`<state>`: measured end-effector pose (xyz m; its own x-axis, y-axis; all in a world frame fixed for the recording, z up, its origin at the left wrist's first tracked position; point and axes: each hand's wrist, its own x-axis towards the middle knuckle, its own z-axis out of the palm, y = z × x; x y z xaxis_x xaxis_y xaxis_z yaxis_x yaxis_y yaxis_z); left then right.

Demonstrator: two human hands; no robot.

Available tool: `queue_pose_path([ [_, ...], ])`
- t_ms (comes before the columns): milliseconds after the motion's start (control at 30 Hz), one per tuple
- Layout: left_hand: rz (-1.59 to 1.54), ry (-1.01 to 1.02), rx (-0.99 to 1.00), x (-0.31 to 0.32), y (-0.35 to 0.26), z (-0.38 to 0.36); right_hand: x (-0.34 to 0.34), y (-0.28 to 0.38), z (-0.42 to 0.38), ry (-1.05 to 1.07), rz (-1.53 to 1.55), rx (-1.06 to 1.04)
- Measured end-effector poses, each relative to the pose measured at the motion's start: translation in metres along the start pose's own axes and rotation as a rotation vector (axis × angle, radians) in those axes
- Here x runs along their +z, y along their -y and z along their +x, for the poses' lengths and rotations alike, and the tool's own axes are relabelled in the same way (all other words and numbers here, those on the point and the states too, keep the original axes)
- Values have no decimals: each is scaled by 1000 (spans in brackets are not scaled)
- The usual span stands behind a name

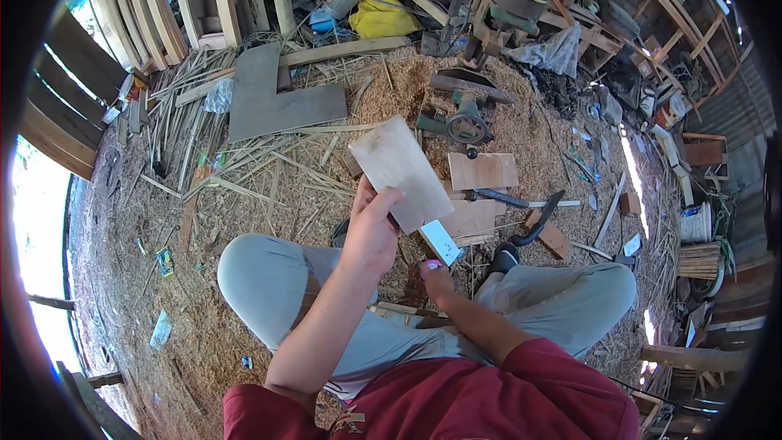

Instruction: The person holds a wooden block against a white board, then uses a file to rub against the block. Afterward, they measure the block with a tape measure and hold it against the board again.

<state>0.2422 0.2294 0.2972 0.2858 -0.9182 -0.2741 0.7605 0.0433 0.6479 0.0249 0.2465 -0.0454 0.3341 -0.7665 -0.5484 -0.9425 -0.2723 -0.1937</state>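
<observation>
My left hand (pixel 373 232) is closed on the near left edge of a thin rectangular wooden board (pixel 401 173), thumb on its top face. The board is raised and tilted in front of me. Lower and to the right, my right hand (pixel 438 281) is closed around a small pink object (pixel 432 265); I cannot tell what kind it is. Just past those fingers lies a white rectangular piece (pixel 440 241) with small dark dots. Beyond it, flat wooden boards (pixel 483 169) rest on the ground beside a dark curved blade (pixel 544 218) and a wood block (pixel 550 236).
A green machine with a handwheel (pixel 467 126) stands ahead amid wood shavings. An L-shaped grey sheet (pixel 277 102) lies at the upper left, near scattered thin wood strips (pixel 269 167). A yellow sack (pixel 383 14) sits at the back. My bent legs (pixel 562 301) frame the work area.
</observation>
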Motion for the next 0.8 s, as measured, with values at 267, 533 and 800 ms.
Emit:
queue_pose_path([
  [267, -91, -11, -56, 4, -13, -6, 5, -17, 22, -25, 198, -161],
  [533, -184, -162, -257, -2, -11, 3, -121, 30, -14, 272, 881, -54],
  [800, -404, 78, -397, -10, -11, 7, -247, 25, -55, -116, 1015, -530],
])
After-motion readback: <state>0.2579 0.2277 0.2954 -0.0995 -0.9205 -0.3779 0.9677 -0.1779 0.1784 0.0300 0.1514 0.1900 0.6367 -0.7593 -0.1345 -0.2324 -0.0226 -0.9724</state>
